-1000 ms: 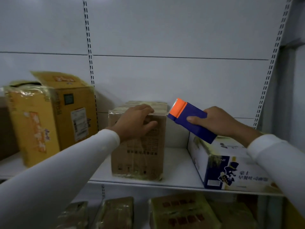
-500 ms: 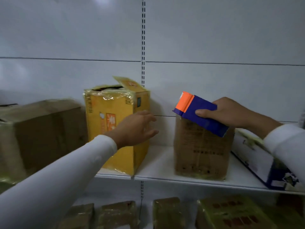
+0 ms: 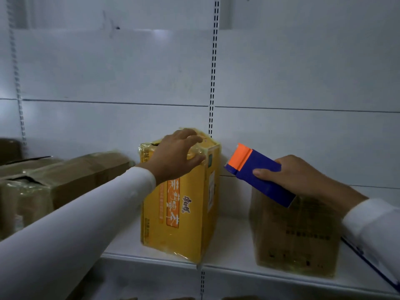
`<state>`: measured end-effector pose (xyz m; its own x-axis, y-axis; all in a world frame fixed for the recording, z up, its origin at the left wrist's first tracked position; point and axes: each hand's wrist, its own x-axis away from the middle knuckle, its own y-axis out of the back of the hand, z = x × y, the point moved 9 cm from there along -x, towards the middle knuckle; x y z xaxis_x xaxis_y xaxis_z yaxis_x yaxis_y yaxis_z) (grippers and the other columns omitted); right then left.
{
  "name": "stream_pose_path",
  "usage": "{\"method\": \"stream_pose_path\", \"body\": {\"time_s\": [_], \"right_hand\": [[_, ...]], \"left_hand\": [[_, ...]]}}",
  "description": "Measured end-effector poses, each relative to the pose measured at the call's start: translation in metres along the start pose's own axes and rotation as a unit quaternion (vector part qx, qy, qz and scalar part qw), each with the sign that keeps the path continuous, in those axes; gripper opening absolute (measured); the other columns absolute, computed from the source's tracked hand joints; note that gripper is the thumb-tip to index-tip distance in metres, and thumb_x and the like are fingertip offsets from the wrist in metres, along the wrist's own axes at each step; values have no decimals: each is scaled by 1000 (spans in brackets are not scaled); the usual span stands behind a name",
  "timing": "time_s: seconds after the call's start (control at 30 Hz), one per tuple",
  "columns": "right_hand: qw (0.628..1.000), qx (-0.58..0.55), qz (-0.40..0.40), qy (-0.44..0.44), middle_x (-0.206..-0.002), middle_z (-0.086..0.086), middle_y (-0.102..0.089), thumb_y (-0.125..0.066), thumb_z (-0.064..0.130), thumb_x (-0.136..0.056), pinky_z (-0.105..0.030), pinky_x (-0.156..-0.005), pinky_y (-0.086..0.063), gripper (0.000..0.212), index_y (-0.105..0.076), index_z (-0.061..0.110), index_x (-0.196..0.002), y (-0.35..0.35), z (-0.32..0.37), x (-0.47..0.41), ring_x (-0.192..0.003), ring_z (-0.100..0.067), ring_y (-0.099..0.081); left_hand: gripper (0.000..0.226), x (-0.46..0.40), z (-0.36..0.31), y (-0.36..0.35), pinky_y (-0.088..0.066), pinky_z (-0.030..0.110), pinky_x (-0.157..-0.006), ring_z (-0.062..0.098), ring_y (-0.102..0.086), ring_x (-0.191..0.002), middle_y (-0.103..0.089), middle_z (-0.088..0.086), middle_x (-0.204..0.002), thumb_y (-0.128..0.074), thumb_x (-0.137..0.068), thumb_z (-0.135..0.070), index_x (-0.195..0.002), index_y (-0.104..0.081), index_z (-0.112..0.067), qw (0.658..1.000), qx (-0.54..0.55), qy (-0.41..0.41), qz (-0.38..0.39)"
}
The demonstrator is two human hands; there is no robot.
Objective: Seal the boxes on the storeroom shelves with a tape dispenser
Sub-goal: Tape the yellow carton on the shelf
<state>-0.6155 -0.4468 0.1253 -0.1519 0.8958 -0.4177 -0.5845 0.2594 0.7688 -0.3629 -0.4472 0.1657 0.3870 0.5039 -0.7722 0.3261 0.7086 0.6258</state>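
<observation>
As the left hand [image 3: 175, 155] presses spread fingers on the upright yellow printed carton [image 3: 184, 204] on the white shelf [image 3: 227, 259], the right hand [image 3: 296, 176] grips the blue-and-orange tape dispenser [image 3: 255, 173] beside it; taping its top flaps likely comes next

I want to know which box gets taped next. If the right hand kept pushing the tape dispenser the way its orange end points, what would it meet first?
Probably the yellow box, near its top right edge. The right hand aims the tape dispenser up and left toward it, though depth is unclear.
</observation>
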Motion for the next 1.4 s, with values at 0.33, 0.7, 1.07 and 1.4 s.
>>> {"method": "stream_pose_path", "body": {"time_s": [0.33, 0.7, 1.07, 1.4], "right_hand": [[995, -78, 3, 68, -65, 4, -71, -62, 71, -78, -18, -51, -39, 42, -63, 30, -69, -8, -22, -14, -52, -8, -64], [986, -146, 34, 67, -64, -1, -71, -67, 67, -76, -15, -48, -43, 35, -66, 34, -64, -1, 1, -3, -52, -11, -65], [985, -153, 65, 46, -70, 3, -74, -67, 73, -64, -12, -49, -43, 38, -71, 36, -73, -29, 53, 32, -58, -8, -69], [989, -130, 70, 13, -68, 0, -73, -64, 78, -66, -15, -51, -44, 52, -69, 26, -72, -70, 80, 51, -58, -13, -69]], "left_hand": [[94, -4, 53, -59, -5, 65, -113, 20, -27, -141, -42, -6, -146, -14, -66, -94, -138, -39, -38, 981, -98, 141, 88], [61, 10, 70, -41, -42, 35, -84, 12, -46, -100, -52, -10, -110, -40, -74, -80, -113, -48, -34, 996, 39, 61, 55], [44, 50, 127, 2, -32, 36, -108, 18, -25, -141, -26, -4, -155, -51, -88, -32, -131, -52, -23, 960, 225, 113, 125], [53, 61, 141, -14, -22, 27, -108, 24, -29, -140, -23, 6, -156, -44, -94, -9, -146, -32, -13, 965, 212, 154, 26]]}}
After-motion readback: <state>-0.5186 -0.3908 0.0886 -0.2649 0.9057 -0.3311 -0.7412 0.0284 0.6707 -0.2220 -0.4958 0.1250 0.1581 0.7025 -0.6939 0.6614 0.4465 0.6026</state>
